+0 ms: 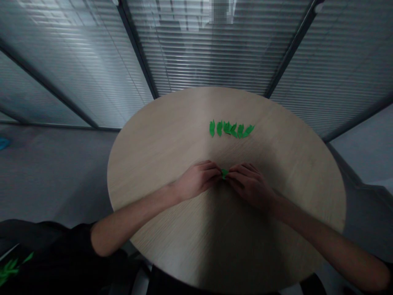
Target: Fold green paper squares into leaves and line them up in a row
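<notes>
Our left hand and right hand pinch one small green paper leaf, its axis hidden; six more green leaves stand in a row, tips leaning rightward, on the round wooden table.

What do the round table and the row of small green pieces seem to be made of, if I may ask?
The round table looks like pale wood or wood-grain laminate: fine straight grain, matt finish. The green pieces look like thin folded paper, matt, with crisp creases, though that stays uncertain.
</notes>
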Available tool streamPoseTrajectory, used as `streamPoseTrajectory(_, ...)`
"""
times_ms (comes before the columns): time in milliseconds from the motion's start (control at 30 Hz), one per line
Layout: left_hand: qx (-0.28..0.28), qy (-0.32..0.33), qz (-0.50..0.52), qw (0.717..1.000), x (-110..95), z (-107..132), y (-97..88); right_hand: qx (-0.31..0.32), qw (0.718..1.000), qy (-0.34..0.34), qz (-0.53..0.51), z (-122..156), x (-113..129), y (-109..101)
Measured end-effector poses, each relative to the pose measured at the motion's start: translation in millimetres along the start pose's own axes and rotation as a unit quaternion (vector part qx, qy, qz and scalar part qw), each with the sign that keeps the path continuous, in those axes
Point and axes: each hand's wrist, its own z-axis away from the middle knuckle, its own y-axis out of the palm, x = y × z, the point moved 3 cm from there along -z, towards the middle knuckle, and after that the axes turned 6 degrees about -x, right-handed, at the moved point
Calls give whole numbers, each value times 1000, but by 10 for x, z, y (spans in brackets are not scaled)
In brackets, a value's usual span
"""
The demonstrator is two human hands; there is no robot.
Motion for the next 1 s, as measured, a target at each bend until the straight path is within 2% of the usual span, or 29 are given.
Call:
streamPoseTrajectory(200,5,-24,8,1000,-14,7,13,16,999,22,-20,-21,-7,12)
streamPoseTrajectory(467,-16,-77,45,996,24,-2,12,36,997,54,-49,-36,-11,25)
streamPoseTrajectory(1000,-9,-71,46,996,-6,-12,13,46,992,93,-68,-36,-45,32)
